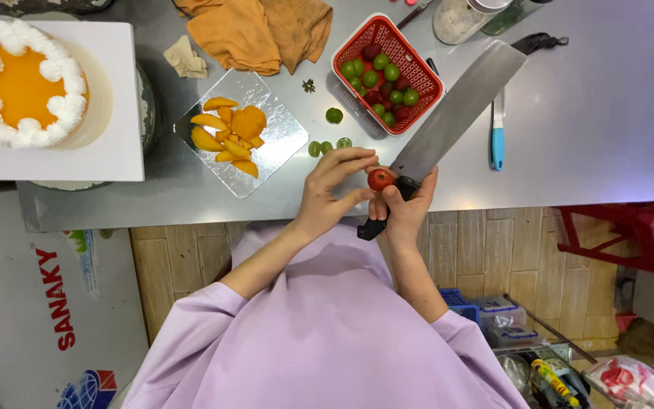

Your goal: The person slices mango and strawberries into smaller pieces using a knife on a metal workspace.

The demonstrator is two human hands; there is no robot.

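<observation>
Surface: steel counter, grey and shiny, wood-look tile floor below its near edge; person in a lilac top stands at it.
Left hand: left hand, grip pinching the red fruit with fingertips, held just above the counter's near edge.
Right hand: right hand, grip closed round the black handle of the cleaver, thumb up against the red fruit.
Red fruit: small, round, between both hands, touching the cleaver's blade at its heel; just near-side of the red basket.
Cleaver: wide blade slants up and away to the right of the red basket.
Red basket: holds green and dark red grapes; nothing between it and the hands except loose green grapes on the counter.
Left of basket: silver board with orange mango slices; orange cloth behind it.
Far left of basket: cake with orange top and white cream rim on a white square board.
Right of basket: blue-handled knife lying flat, clear of the hands.
Floor right: red stool, well apart from the basket.
</observation>
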